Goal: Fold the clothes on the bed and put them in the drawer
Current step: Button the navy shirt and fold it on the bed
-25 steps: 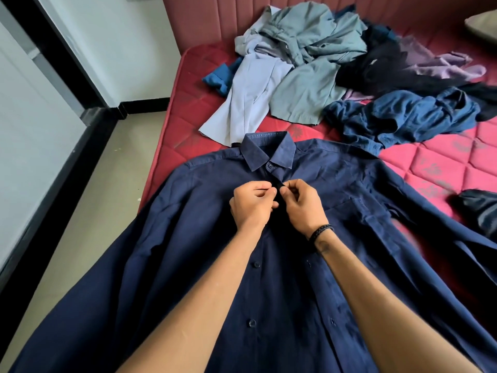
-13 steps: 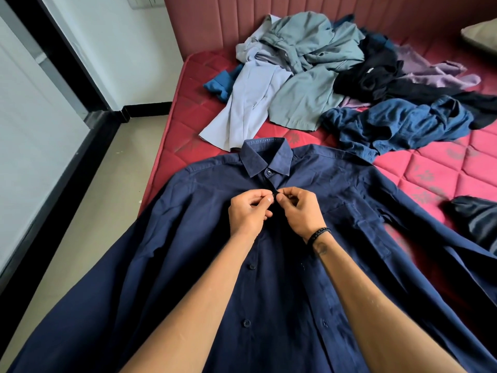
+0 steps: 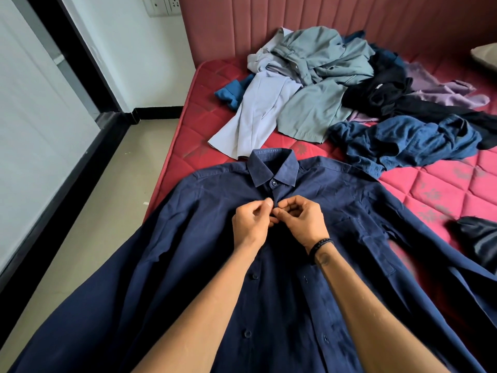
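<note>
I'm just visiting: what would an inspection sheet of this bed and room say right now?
Surface: red quilted mattress, padded headboard behind.
Job's things: navy shirt spread flat, collar button fastened; heap of unfolded clothes beyond the collar.
Clutter: dark item at the right edge, unclear what.
Hands: left hand and right hand pinch the shirt placket below the collar.
Cables: nothing seen.
Surroundings: wall socket plate, tiled floor; no drawer in view.

The single head-worn camera looks forward and down, close over the bed [image 3: 430,189], toward its headboard [image 3: 322,22].
</note>
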Demonstrator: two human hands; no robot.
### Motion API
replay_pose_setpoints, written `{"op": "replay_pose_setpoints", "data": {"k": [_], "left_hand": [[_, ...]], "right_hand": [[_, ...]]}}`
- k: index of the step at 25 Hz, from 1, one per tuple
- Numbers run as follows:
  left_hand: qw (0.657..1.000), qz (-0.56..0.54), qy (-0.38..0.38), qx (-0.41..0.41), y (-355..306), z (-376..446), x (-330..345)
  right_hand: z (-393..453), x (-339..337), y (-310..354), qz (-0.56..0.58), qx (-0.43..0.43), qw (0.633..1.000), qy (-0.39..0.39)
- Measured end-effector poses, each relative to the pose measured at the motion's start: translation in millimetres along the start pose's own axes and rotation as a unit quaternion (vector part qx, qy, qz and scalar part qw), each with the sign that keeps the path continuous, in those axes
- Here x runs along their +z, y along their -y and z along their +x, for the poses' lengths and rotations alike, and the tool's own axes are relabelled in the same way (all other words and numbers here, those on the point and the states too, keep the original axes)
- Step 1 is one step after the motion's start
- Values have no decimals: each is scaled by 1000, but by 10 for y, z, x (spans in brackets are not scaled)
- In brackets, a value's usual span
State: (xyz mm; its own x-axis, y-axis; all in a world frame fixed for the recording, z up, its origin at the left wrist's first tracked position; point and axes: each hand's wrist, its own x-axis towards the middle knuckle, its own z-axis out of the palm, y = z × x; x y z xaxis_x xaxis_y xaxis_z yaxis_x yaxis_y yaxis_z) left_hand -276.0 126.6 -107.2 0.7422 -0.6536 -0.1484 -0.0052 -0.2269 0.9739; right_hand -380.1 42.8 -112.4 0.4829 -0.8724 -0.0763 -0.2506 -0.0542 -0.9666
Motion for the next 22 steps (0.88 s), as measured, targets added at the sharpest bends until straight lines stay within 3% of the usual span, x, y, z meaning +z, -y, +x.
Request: {"op": "replay_pose_setpoints", "data": {"k": [3,7,13,22], "left_hand": [[999,28,-6,-17,-22,26,11],[999,39,-28,-2,-23,37,39],[960,235,-101,113,-89,-32,117],[975,150,-63,153,-56,-49,107]], "right_hand": [[-81,51,-32,-13,-23,999,-19],[-78,0,6,47,-2,999,23],[-104,-28,45,34,-20,999,27],[-26,39,57,-4,22,1000,-1]]}}
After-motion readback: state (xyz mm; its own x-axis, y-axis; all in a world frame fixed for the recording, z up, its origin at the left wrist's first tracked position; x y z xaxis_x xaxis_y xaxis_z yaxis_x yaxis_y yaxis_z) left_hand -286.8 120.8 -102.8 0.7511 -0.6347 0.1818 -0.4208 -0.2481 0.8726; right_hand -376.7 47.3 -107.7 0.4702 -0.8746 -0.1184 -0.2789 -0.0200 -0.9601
